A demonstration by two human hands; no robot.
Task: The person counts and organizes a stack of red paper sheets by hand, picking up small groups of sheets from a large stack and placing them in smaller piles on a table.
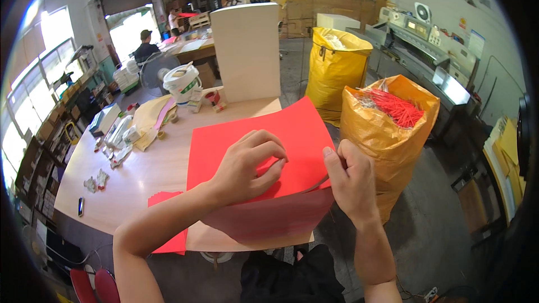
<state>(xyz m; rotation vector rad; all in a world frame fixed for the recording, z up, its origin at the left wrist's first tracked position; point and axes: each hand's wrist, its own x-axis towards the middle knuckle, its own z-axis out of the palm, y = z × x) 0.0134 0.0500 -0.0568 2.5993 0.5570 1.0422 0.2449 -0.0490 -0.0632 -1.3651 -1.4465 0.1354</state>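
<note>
A thick stack of red paper sheets [236, 146] stands at the near edge of the wooden table, its front face darker. My right hand [353, 182] pinches the near right corner of the upper sheets, thumb on top. A narrow dark gap shows under the sheet edge beside that hand. Over the stack's middle, my left hand [252, 163] is curled, thumb and forefinger tips together, with nothing visible between them. Partly hidden by my left forearm, more red sheets [168, 241] lie at the stack's left.
Two yellow sacks stand right of the table; the nearer sack [382, 163] holds red strips [396, 108]. A tall pale board stack [247, 50] rises at the table's far side, beside a white bucket [182, 85]. Tools and papers lie leftward. A person [145, 47] is farther back.
</note>
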